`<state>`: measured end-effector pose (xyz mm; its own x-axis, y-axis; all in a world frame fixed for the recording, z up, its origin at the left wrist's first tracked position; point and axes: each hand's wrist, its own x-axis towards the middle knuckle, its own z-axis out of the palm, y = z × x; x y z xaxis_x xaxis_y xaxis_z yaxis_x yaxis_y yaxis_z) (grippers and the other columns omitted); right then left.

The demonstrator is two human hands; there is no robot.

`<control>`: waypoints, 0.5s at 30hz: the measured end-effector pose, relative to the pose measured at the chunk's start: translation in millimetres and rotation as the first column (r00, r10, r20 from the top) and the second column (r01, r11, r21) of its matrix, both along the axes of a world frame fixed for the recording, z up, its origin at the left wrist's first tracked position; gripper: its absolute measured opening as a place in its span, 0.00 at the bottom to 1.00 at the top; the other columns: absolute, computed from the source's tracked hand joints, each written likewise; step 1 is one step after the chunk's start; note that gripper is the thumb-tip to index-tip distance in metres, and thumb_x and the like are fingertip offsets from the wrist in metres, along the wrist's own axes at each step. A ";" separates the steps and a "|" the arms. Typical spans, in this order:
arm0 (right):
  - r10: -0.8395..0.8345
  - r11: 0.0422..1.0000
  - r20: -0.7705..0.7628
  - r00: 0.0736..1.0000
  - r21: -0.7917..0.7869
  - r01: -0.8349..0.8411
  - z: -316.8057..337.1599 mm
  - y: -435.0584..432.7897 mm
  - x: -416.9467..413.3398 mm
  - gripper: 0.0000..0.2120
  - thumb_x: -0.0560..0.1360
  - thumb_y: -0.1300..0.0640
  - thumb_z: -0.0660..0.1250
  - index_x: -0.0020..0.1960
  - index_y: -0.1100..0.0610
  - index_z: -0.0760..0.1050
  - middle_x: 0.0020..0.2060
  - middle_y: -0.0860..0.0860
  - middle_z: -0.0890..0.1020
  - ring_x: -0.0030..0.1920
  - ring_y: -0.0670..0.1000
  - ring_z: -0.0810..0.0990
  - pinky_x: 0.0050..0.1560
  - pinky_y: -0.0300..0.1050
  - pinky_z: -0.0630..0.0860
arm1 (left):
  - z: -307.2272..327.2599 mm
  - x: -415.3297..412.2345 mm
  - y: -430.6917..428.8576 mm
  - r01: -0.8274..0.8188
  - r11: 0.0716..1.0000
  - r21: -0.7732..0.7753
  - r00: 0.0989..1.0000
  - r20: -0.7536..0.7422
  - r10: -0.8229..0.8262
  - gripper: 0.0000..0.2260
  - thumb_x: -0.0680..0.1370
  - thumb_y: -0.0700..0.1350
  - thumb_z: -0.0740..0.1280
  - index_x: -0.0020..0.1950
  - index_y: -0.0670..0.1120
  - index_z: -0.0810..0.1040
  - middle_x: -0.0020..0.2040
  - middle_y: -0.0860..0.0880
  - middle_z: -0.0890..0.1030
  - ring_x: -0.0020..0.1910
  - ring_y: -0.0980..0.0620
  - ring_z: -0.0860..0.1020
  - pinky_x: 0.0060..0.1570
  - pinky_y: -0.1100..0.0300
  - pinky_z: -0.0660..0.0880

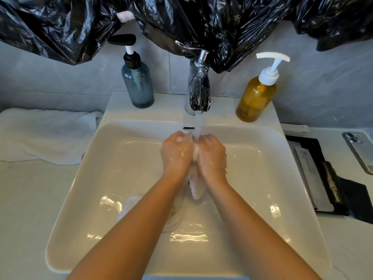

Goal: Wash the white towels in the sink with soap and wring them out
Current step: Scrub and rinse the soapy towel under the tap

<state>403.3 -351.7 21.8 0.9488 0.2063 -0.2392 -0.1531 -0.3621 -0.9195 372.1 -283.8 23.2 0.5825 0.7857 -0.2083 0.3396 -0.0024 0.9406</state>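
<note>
Forearms reach over the sink [165,107] to the left hand [176,153] and right hand [212,154], both curled round a soapy white towel [196,189] under the tap's stream [197,126]. Squeezing there could splash water toward the phone [359,150] at right. How the fingers lie underneath is hidden; a second towel [48,136] lies on the left.

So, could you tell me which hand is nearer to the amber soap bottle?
Right. The right hand is in front of the amber soap bottle and to its left; the left hand lies farther left, across the water stream. Both grip the towel.
</note>
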 end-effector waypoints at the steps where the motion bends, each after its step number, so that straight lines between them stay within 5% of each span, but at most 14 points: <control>1: 0.005 0.998 -0.031 1.000 -0.059 -0.007 -1.7 3.6 7.3 0.12 0.76 0.46 0.63 0.41 0.53 0.76 0.38 0.49 0.81 0.43 0.54 0.80 0.41 0.43 0.75 | 3.2 -1.6 -7.5 0.095 0.991 0.093 0.995 -0.049 -0.091 0.15 0.79 0.45 0.63 0.32 0.47 0.70 0.30 0.51 0.74 0.31 0.49 0.71 0.34 0.57 0.67; 3: 0.026 0.991 -0.057 0.998 -0.131 -0.033 -9.3 9.4 14.3 0.13 0.80 0.49 0.60 0.43 0.55 0.77 0.38 0.50 0.81 0.45 0.56 0.82 0.38 0.44 0.74 | 8.2 -3.1 -14.0 0.194 0.949 0.250 0.977 -0.133 -0.165 0.14 0.80 0.47 0.62 0.34 0.48 0.70 0.31 0.51 0.74 0.31 0.52 0.73 0.33 0.58 0.68; 5: 0.001 0.999 -0.112 0.994 -0.043 -0.006 -10.8 9.9 8.5 0.11 0.80 0.52 0.60 0.44 0.54 0.77 0.38 0.50 0.81 0.43 0.53 0.81 0.38 0.44 0.74 | 3.0 1.8 -1.2 0.168 0.946 0.277 0.980 -0.147 -0.130 0.14 0.79 0.45 0.63 0.33 0.48 0.69 0.31 0.52 0.73 0.32 0.49 0.73 0.31 0.63 0.68; 11: 0.044 0.955 -0.211 0.977 0.297 0.021 6.3 -11.7 0.2 0.06 0.80 0.50 0.65 0.50 0.52 0.76 0.39 0.47 0.78 0.40 0.48 0.77 0.34 0.36 0.71 | -6.9 -6.1 29.9 -0.146 0.985 -0.092 0.986 0.061 0.152 0.13 0.76 0.42 0.64 0.31 0.45 0.70 0.27 0.50 0.70 0.29 0.53 0.69 0.34 0.58 0.68; 15: 0.066 0.963 -0.198 0.978 0.271 -0.010 5.9 1.3 10.2 0.07 0.79 0.51 0.66 0.49 0.55 0.78 0.35 0.45 0.80 0.36 0.44 0.80 0.27 0.28 0.70 | -1.0 -13.8 -1.7 0.022 0.994 0.111 0.991 0.127 -0.036 0.13 0.79 0.49 0.64 0.35 0.48 0.70 0.30 0.53 0.73 0.27 0.61 0.70 0.30 0.67 0.67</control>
